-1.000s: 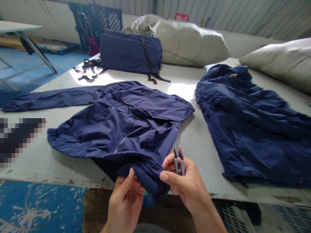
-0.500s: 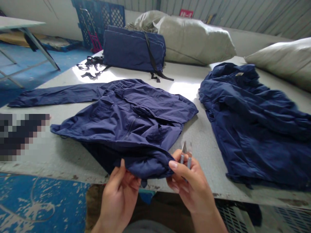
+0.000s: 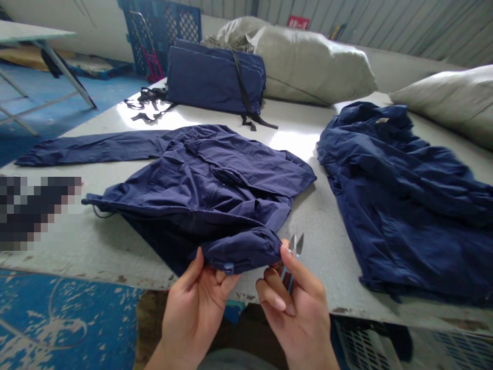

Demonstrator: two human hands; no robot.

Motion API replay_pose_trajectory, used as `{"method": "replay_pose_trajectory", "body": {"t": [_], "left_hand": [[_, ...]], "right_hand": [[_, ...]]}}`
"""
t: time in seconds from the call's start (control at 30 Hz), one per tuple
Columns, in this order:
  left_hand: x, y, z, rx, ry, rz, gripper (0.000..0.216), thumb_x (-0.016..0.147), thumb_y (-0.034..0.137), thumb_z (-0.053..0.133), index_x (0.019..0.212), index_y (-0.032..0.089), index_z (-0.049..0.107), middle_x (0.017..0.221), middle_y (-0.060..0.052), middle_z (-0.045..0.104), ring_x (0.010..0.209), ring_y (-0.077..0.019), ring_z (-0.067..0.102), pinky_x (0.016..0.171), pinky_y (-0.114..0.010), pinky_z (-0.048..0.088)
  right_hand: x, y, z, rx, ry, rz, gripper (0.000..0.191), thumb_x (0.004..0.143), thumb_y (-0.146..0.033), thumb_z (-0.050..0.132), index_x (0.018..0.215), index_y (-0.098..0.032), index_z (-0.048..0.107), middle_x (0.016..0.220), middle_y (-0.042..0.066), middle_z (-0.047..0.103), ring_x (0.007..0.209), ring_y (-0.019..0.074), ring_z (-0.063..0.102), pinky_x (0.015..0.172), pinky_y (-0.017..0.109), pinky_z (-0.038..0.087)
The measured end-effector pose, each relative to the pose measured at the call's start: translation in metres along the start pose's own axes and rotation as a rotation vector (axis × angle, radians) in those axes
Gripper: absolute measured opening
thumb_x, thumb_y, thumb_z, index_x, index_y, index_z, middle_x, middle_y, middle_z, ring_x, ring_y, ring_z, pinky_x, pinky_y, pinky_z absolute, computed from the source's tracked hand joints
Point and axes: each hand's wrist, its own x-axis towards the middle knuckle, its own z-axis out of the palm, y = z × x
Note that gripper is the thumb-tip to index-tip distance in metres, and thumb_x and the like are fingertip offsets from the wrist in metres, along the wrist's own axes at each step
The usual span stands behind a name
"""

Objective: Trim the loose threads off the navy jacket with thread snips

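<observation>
Here we are: the navy jacket (image 3: 246, 167) lies across the counter (image 3: 316, 231), its near hem (image 3: 242, 250) lifted, our left hand (image 3: 194, 306) and right hand (image 3: 298, 303) each with grip pinching it. Watch those snips (image 3: 296, 245) in our right: a careless twist could nick cloth.

Left hand (image 3: 196, 308) pinching navy jacket (image 3: 175, 180), right hand (image 3: 302, 308) holding snips (image 3: 295, 252)

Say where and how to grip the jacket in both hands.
Pinch the navy jacket at its near edge, probably best from the near side of the table, as the left hand and right hand do. That edge is lifted and gapes, while the upper part rests on the table. Keep clear of the snips: their blades jut past the right hand.
</observation>
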Motion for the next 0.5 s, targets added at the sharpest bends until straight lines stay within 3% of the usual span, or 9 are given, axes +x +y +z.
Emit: {"method": "replay_pose_trajectory", "body": {"t": [0.17,0.33,0.43,0.5], "left_hand": [[-0.001,0.002,-0.001,-0.017,-0.008,-0.013,0.06,0.112,0.017,0.017,0.128,0.008,0.075,0.131,-0.019,0.073,0.12,-0.0262,0.075,0.107,-0.041,0.059],[-0.016,-0.007,0.002,0.061,0.213,0.0,0.038,0.106,0.011,0.045,0.107,0.013,0.083,0.113,-0.015,0.083,0.106,-0.0255,0.08,0.102,-0.042,0.063],[-0.026,-0.018,-0.004,0.112,0.296,-0.106,0.022,0.1,0.019,0.063,0.104,0.013,0.084,0.113,-0.015,0.083,0.106,-0.0286,0.08,0.099,-0.044,0.065],[-0.031,-0.025,-0.008,0.134,0.339,-0.188,0.021,0.098,0.026,0.069,0.105,0.012,0.083,0.116,-0.016,0.082,0.107,-0.0298,0.079,0.1,-0.045,0.063]], "right_hand": [[-0.001,0.001,0.005,0.014,0.101,-0.044,0.032,0.069,-0.026,0.096,0.08,-0.022,0.066,0.065,-0.008,0.071,0.031,-0.0022,0.019,0.032,0.01,0.038],[0.005,-0.012,0.003,-0.067,0.219,-0.094,0.042,0.062,-0.034,0.099,0.081,-0.019,0.065,0.065,-0.007,0.071,0.027,-0.0029,0.028,0.031,0.011,0.037],[0.01,-0.025,-0.002,-0.131,0.308,-0.154,0.045,0.058,-0.036,0.099,0.077,-0.018,0.063,0.052,-0.01,0.063,0.025,-0.0015,0.03,0.032,0.013,0.039],[0.012,-0.034,-0.008,-0.159,0.384,-0.194,0.045,0.058,-0.036,0.098,0.069,-0.019,0.058,0.047,-0.011,0.059,0.025,-0.0003,0.031,0.03,0.012,0.035]]}}
